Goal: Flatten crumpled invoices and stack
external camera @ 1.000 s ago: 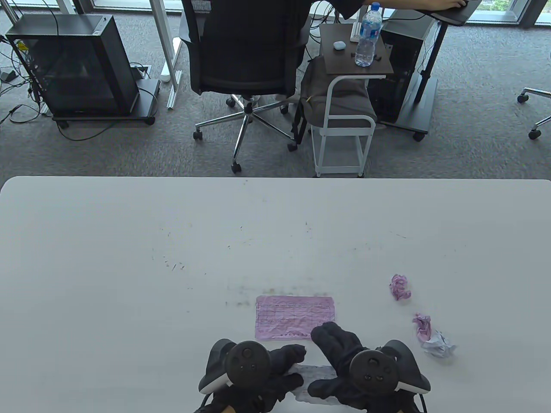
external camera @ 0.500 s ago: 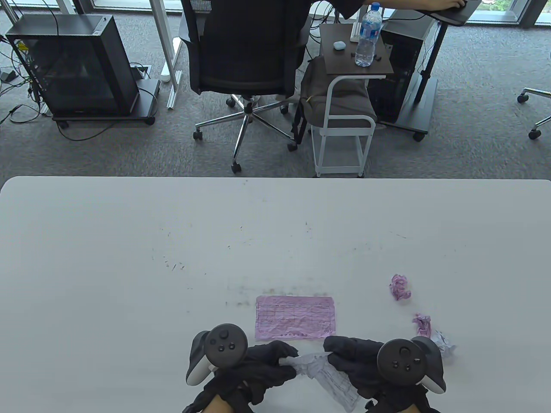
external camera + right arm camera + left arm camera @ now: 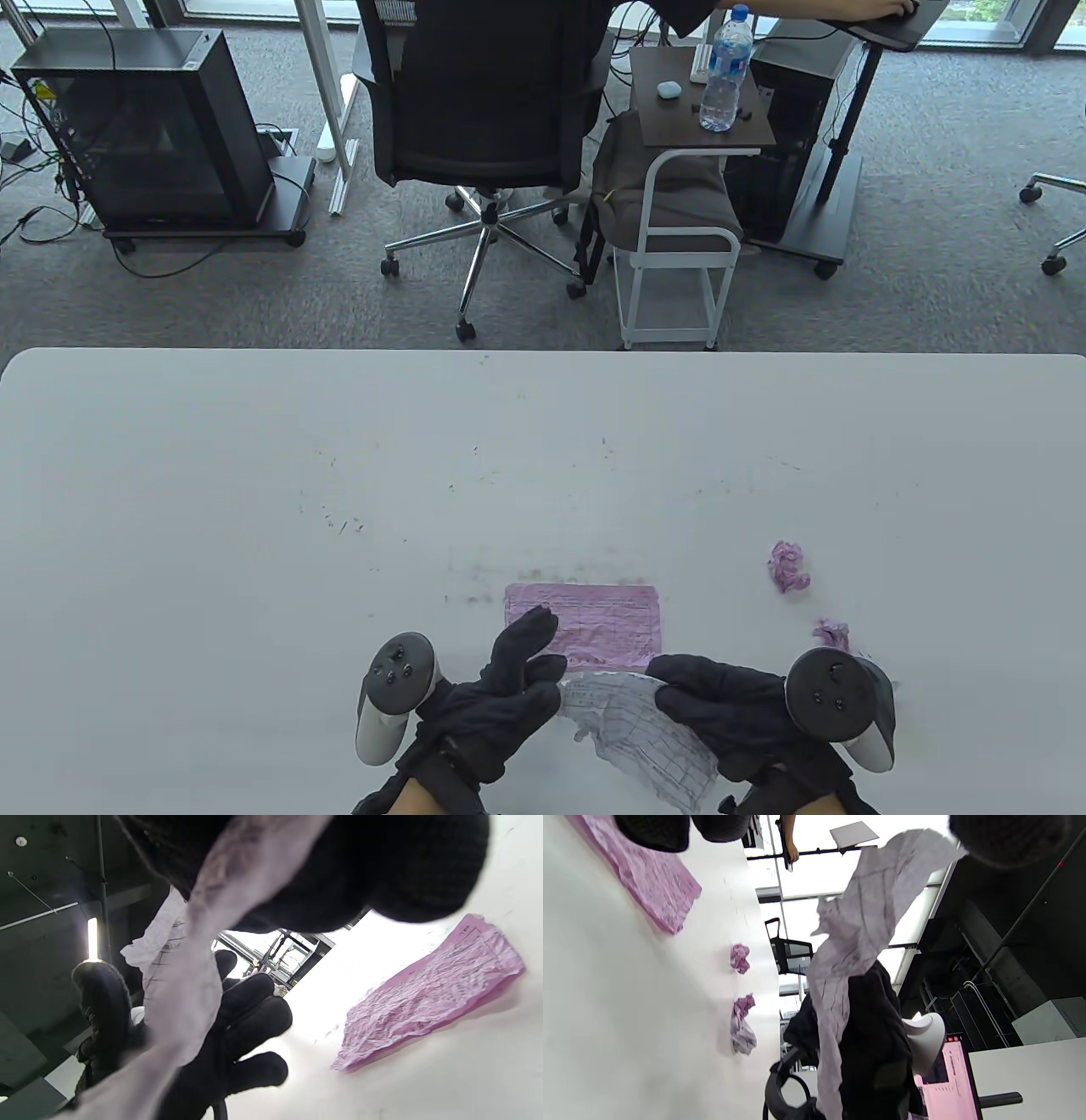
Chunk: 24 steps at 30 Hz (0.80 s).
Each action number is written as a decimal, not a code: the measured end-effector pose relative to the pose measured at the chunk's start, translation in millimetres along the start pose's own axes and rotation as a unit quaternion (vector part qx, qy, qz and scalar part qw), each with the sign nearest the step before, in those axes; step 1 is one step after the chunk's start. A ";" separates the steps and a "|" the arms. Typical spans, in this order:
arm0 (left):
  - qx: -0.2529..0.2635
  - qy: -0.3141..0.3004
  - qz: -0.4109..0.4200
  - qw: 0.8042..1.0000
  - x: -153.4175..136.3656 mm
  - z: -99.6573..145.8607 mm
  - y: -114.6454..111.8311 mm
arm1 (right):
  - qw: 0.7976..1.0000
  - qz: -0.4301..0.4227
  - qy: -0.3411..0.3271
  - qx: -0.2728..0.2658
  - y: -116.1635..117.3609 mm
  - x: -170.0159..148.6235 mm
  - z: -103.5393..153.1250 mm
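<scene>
A flattened pink invoice (image 3: 607, 620) lies on the white table (image 3: 339, 509) just beyond my hands. My right hand (image 3: 679, 688) grips a creased white invoice (image 3: 636, 734) and holds it above the table's near edge. My left hand (image 3: 530, 654) is open with fingers spread at the white sheet's left edge, reaching over the pink invoice's near left corner. The left wrist view shows the white invoice (image 3: 857, 921) hanging partly unfolded in front of my right hand (image 3: 874, 1035). The right wrist view shows it (image 3: 182, 993) beside my open left hand (image 3: 237, 1027).
Two crumpled pink invoices (image 3: 789, 567) (image 3: 831, 632) lie at the right of the table. A crumpled white one (image 3: 743, 1037) lies beside the nearer pink ball, mostly hidden behind my right tracker in the table view. An office chair (image 3: 484, 102) and a cart (image 3: 679, 212) stand beyond the far edge.
The white invoice has been pulled wider open. My left hand has opened its fingers and reached forward over the pink invoice. My right hand has moved right, still holding the sheet.
</scene>
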<state>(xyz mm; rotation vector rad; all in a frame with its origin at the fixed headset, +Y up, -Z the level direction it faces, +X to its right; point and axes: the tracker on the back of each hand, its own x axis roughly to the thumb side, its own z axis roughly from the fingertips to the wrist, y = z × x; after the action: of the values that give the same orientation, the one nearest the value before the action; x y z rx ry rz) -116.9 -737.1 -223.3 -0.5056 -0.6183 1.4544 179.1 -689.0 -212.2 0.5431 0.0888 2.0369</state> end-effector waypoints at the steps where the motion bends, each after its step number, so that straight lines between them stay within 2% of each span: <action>1: -0.020 0.000 -0.004 1.000 -0.3 -2.4 -3.7 | 1.000 -0.009 0.000 0.000 0.0 -0.1 0.1; 4: -0.063 -0.005 -0.011 0.998 1.6 -7.8 -11.4 | 1.000 -0.009 0.002 -0.011 1.9 0.1 1.0; 7: -0.041 0.002 -0.004 0.999 4.7 -9.1 -14.9 | 1.000 0.023 0.000 -0.009 5.0 1.8 0.2; 12: 0.014 0.016 -0.069 0.997 9.1 -5.6 -4.0 | 0.998 0.064 0.005 0.003 3.9 1.5 -0.5; 15: 0.018 0.022 -0.108 0.994 10.8 -4.5 0.7 | 0.996 0.092 0.009 0.002 0.0 1.3 0.4; 20: -0.008 0.043 -0.212 0.976 18.6 -5.1 -0.4 | 0.988 0.151 0.016 0.012 -4.1 2.5 2.0; 24: 0.007 0.056 -0.250 0.967 22.2 -2.3 3.3 | 0.984 0.175 0.026 0.027 -3.7 1.5 1.7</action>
<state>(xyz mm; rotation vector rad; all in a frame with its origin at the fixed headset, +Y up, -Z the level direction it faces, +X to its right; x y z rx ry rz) -117.6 -714.6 -225.3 -0.3811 -0.5922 0.9451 182.2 -686.1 -211.3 0.5702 0.0848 2.3968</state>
